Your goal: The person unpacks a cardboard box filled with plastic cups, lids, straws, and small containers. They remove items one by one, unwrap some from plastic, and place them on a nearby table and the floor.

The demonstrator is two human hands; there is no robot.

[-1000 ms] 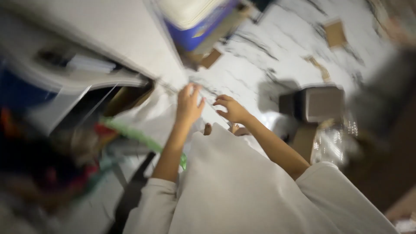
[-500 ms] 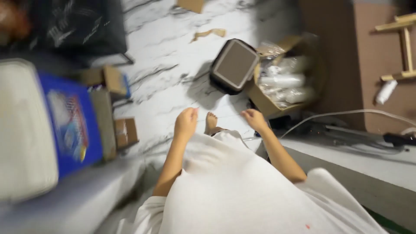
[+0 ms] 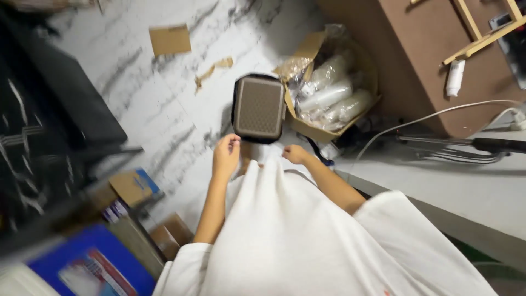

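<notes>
White garment hem [image 3: 268, 164] stretches sideways between both hands.

Both hands [image 3: 257, 156] pinch white garment [image 3: 285, 230]; dark stool [image 3: 258, 107] beyond.

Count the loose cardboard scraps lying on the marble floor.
2: a square cardboard piece near the top left, and a torn strip just left of the dark stool. Others may be hidden.

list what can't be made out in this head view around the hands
- Left hand and right hand: fingertips curl into the white garment; any small item between them is hidden.
- Blue box: cut by the bottom edge.
- Cardboard box contents: blurred behind clear plastic.
</notes>
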